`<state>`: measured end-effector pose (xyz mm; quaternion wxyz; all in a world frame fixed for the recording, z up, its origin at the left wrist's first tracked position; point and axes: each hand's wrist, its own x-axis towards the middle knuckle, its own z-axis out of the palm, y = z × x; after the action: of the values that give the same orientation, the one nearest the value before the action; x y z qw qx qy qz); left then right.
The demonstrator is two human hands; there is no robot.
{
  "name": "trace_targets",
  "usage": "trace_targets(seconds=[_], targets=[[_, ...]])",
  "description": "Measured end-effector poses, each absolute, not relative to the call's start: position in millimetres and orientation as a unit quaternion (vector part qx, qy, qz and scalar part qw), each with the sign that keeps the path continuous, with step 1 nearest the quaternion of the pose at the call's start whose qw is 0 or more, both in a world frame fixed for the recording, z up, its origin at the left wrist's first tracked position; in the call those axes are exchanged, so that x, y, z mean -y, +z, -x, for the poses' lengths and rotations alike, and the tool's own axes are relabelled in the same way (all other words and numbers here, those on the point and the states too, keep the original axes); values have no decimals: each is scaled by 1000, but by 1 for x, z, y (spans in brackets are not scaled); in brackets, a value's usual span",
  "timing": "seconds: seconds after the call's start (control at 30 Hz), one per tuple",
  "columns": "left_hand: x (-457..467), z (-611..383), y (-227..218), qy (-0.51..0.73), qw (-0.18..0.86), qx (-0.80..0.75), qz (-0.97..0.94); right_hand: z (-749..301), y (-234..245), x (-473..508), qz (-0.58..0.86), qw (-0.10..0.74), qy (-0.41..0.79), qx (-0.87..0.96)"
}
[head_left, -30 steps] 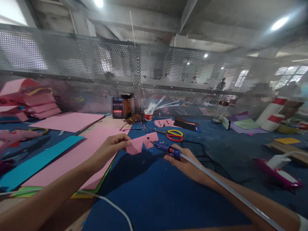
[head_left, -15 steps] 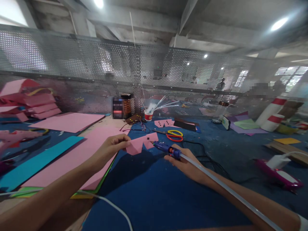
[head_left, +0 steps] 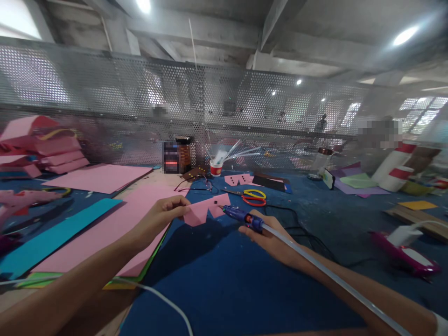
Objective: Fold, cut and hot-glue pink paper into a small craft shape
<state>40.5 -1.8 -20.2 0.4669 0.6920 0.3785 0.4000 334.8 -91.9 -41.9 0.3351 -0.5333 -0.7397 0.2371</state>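
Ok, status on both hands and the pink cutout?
Left fingers pinching pink cutout. Right fingers around blue glue gun, nozzle at cutout, contact unclear. Scissors beyond, not blocking.

Bare hands: two, a left hand [head_left: 170, 208] and a right hand [head_left: 263, 229].
Notched pink card pieces [head_left: 196, 214]: two, one held, one on the table.
Black squares [head_left: 215, 202] on held piece: one visible.
Glue guns: two, one blue glue gun [head_left: 238, 214], one pink glue gun [head_left: 24, 199].
Glue sticks: one long stick [head_left: 315, 262] in blue gun; cup's clear sticks [head_left: 241, 154] overlap, no sure count.
Red-and-white cup [head_left: 216, 169] with sticks: one.
Scissors [head_left: 254, 192]: one pair.
Eyeglasses [head_left: 209, 185]: one pair.
Blue strip [head_left: 63, 233]: one.
Lidded jars: two, one brown jar [head_left: 185, 156], one clear jar [head_left: 320, 163].
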Motion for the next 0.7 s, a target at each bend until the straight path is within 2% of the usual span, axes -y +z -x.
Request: trace_targets(seconds=[0.7], targets=[[3, -42, -21, 416, 465, -378, -684, -335, -42, 92, 535, 336, 236, 738]])
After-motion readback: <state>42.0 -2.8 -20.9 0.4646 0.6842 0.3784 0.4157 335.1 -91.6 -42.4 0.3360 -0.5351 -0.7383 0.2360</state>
